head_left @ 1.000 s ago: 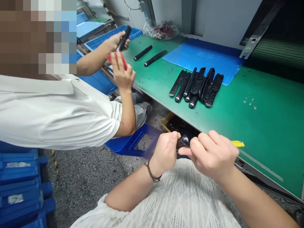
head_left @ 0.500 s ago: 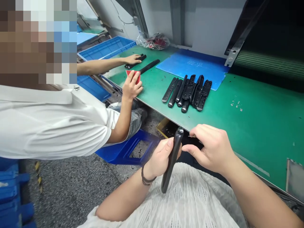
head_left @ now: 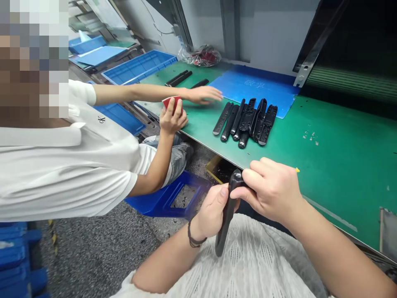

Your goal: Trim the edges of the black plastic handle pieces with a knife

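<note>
Left hand (head_left: 212, 215) curled in a closed grip, right hand (head_left: 269, 190) pinching just beside it, both forearms angled inward from below

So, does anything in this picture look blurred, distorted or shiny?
In the head view, a pixelated block covers the top left corner, the grey wall upright leans as a wide lens would make it, and the black plastic part shows a small glossy highlight near its top.

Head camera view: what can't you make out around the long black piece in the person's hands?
In the head view:
The long black piece: its top end is covered by the fingers of the right hand.
Yellow tip: the rest is hidden behind the right hand, and it's too small to identify.
Red item: partly hidden by the co-worker's hand.
</note>
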Tool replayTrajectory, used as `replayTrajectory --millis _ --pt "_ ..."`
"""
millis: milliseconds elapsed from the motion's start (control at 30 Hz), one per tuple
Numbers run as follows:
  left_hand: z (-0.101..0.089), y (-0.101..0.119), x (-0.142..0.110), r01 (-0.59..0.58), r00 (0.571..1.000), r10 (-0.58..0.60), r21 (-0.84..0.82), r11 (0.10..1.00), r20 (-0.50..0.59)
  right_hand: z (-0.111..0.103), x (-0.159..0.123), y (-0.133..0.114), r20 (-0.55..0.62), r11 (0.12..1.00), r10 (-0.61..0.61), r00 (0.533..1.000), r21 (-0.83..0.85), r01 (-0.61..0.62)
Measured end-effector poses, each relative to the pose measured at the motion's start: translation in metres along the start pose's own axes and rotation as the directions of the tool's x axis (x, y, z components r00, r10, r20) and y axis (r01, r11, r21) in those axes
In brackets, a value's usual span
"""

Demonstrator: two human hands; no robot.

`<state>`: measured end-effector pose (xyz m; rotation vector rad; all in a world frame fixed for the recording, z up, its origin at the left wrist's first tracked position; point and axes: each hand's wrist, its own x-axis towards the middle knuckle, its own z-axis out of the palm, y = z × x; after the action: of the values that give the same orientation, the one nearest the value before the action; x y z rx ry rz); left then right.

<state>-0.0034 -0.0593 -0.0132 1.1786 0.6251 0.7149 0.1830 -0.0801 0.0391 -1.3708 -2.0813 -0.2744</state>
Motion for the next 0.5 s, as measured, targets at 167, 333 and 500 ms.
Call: replayTrajectory --millis 167,333,500 --pt "0.007 0.001 0.006 0.019 1.000 -0.021 -0.106 0.994 -0.018 0.008 -0.007 -0.005 -0.077 0.990 0.015 0.997 -0.137 -0.026" --pt "0.010 0.010 0.012 0.004 0.991 -0.013 -0.062 0.998 -0.132 0.015 -0.013 -0.010 -0.031 0.996 0.026 0.999 -0.087 -0.028" --pt "0.008 0.012 0.018 -0.009 0.976 -0.002 -0.049 0.999 -0.219 0.022 -0.023 -0.019 0.036 0.998 0.023 0.999 -0.058 -0.021"
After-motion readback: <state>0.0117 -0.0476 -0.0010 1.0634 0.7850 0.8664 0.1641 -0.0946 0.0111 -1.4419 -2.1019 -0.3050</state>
